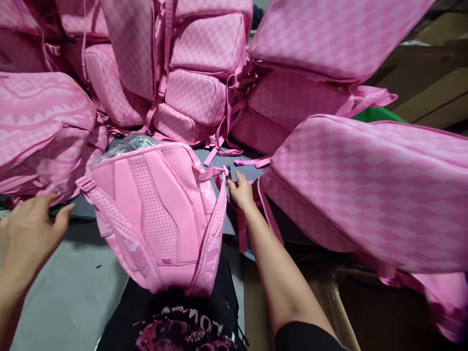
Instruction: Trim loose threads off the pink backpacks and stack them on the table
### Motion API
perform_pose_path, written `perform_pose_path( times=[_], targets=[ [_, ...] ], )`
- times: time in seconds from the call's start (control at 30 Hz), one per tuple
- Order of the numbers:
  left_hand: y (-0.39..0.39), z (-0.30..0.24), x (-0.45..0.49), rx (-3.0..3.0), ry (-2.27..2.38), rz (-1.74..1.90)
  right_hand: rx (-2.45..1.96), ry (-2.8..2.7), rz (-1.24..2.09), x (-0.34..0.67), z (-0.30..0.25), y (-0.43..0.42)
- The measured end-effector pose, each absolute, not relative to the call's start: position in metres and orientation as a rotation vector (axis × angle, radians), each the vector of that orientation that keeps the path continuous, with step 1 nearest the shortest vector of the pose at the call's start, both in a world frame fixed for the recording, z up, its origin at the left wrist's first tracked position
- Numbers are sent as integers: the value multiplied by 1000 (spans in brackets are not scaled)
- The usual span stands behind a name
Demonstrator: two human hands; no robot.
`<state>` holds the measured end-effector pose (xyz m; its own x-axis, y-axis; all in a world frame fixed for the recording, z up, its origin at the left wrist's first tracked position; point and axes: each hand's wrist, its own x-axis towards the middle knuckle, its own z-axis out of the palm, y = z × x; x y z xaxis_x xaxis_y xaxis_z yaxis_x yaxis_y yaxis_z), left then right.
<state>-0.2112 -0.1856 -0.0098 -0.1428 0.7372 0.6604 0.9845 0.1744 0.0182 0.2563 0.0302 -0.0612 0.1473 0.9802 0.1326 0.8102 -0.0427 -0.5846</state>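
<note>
A pink backpack (157, 214) rests in front of me, its padded back panel and shoulder straps facing up, its near end against my lap. My left hand (31, 239) hovers to its left, fingers and thumb apart, holding nothing, near another pink backpack (44, 131). On the other side, my right hand (241, 192) reaches past the right strap (214, 229) with its fingers parted. Just beyond these fingers is a small dark object (229, 172) beside the strap buckle; its kind is unclear, and I cannot tell whether they touch it.
Several pink checkered backpacks (208, 44) are piled along the back of the grey table (252, 170). A large one (373, 190) juts in from the right. Clear plastic wrap (129, 144) lies behind the middle backpack. Cardboard boxes (431, 78) stand at the far right.
</note>
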Motion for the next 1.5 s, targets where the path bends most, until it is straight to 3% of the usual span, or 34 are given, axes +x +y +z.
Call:
perform_pose_path(
  times=[0.2, 0.43, 0.6, 0.67, 0.83, 1.03, 1.27, 1.5],
  targets=[
    [-166, -5, -151, -1668, -1731, -566, -2262, -1964, 106, 292, -72, 9],
    [-117, 11, -52, -2016, -1276, -668, -2280, -2245, -57, 299, -68, 16],
    [-93, 19, -21, -2313, -1119, -585, -2268, -1962, -169, 299, -47, -12],
    [-82, 16, -15, -2450, -1046, -511, -2031, -1656, -37, 298, -36, -34],
    [-62, 6, -9, -2549, -1029, -362, -1142, -1190, 699, 270, -1, -89],
    [-61, -4, -8, -2566, -1037, -419, -911, -1159, 1136, 213, 0, -108],
    [-73, -24, -10, -2351, -919, -642, -1063, -1212, 888, 199, -29, -104],
    [-72, -27, -7, -2343, -933, -635, -1226, -1391, 703, 196, -44, -108]
  ],
)
